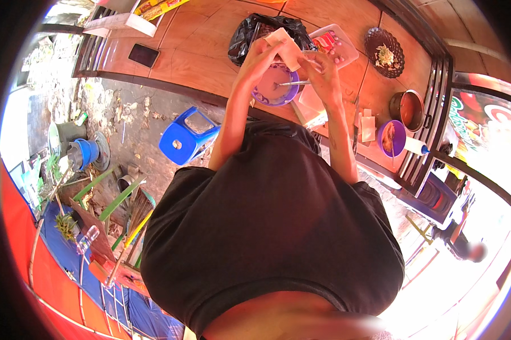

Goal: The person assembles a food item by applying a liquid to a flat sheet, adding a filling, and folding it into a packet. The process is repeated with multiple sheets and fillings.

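Note:
Over a purple-rimmed bowl (293, 94) of pale liquid, both my hands hold a pale, flat, square wrapper sheet (289, 50). My left hand (258, 59) pinches its left side, and the fingers of my right hand (323, 72) close on its lower right corner. A metal spoon (294, 84) leans in the bowl, its handle pointing right beneath my right hand. More pale sheets (311, 103) lie just right of the bowl, partly behind my right forearm. Behind the sheet sits a black plastic bag (244, 35); a pale tray (347, 41) holding a red packet (325, 41) stands beside it.
Farther right on the tiled table (196, 35) are a dark openwork basket (371, 46) with shredded food, a pot (417, 107), a purple bowl (400, 139), a white bottle (414, 145) and pale rectangular pieces (367, 127). A phone (144, 55) lies left. A blue stool (182, 137) stands on the floor.

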### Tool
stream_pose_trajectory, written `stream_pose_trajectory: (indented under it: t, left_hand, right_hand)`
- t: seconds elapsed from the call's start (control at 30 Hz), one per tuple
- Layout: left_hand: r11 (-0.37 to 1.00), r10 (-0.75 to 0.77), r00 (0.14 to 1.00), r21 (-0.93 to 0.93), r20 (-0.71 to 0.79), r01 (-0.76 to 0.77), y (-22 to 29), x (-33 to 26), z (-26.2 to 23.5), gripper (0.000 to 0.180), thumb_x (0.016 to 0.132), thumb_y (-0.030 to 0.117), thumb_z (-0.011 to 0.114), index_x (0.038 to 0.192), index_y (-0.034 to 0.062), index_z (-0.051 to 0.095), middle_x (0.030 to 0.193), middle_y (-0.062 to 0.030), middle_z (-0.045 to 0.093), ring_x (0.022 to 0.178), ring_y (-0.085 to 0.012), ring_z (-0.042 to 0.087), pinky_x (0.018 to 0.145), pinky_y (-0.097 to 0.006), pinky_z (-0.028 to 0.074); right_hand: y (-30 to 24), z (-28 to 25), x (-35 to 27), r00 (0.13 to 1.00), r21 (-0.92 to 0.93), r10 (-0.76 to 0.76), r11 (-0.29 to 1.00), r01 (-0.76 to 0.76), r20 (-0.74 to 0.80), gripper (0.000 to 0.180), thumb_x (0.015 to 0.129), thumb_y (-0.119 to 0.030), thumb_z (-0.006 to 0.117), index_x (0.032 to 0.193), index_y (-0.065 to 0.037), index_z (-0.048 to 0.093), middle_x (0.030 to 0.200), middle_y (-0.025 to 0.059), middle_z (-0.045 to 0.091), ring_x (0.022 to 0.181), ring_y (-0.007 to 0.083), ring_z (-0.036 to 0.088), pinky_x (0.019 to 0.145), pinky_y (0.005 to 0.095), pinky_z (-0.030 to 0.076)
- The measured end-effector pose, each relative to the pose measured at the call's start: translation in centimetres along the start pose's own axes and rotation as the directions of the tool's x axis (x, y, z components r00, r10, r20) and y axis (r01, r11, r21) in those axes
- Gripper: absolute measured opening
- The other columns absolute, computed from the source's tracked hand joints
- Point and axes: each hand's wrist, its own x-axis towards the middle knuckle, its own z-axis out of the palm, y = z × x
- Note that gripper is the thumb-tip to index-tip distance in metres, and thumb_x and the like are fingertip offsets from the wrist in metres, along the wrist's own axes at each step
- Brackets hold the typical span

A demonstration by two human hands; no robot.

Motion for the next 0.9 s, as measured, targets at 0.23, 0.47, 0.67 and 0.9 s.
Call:
stream_pose_trajectory:
  t: [0.23, 0.47, 0.67, 0.9]
  left_hand:
    - [0.995, -0.020, 0.999, -0.093, 0.044, 0.024, 0.6, 0.2, -0.4, 0.020, 0.102, 0.018, 0.068, 0.112, 0.0004, 0.068, 0.110, -0.0070, 0.071, 0.100, -0.0143, 0.070, 0.084, -0.033, 0.060]
    - [0.996, 0.068, 0.995, 0.055, 0.071, -0.072, 1.4, -0.1, -0.5, 0.022, 0.098, 0.023, 0.074, 0.105, 0.0027, 0.071, 0.096, 0.0003, 0.069, 0.089, -0.0052, 0.064, 0.076, -0.025, 0.055]
    - [0.978, 0.132, 0.990, 0.155, 0.041, -0.137, 1.2, 0.1, 0.1, 0.021, 0.096, 0.025, 0.076, 0.097, 0.0041, 0.072, 0.084, 0.0050, 0.067, 0.078, -0.0019, 0.057, 0.065, -0.023, 0.047]
    - [0.927, 0.148, 0.986, 0.359, -0.077, -0.111, 1.7, 0.2, 1.1, 0.027, 0.094, 0.028, 0.076, 0.096, 0.0013, 0.071, 0.081, 0.0024, 0.069, 0.074, -0.0040, 0.057, 0.062, -0.026, 0.045]
  right_hand:
    - [-1.0, 0.1, 0.3, 1.000, -0.018, 0.021, 1.000, -0.021, -0.018, 0.030, 0.094, -0.022, 0.080, 0.114, 0.000, 0.074, 0.116, 0.0080, 0.072, 0.111, 0.0176, 0.067, 0.104, 0.0363, 0.048]
    - [-1.9, 0.9, 0.1, 0.966, -0.315, -0.234, 0.930, 0.190, -0.108, 0.027, 0.089, -0.021, 0.082, 0.107, -0.002, 0.079, 0.124, 0.0130, 0.071, 0.118, 0.0269, 0.066, 0.106, 0.0388, 0.046]
    - [-2.3, 1.6, -0.1, 0.923, -0.454, -0.356, 0.853, 0.257, -0.148, 0.023, 0.089, -0.016, 0.079, 0.107, -0.002, 0.079, 0.129, 0.0148, 0.067, 0.124, 0.0329, 0.061, 0.110, 0.0434, 0.043]
    - [-3.0, 3.1, -0.9, 0.894, -0.634, -0.434, 0.724, 0.273, -0.110, 0.039, 0.088, -0.009, 0.073, 0.127, -0.006, 0.074, 0.144, 0.0176, 0.056, 0.136, 0.0397, 0.047, 0.119, 0.0569, 0.029]
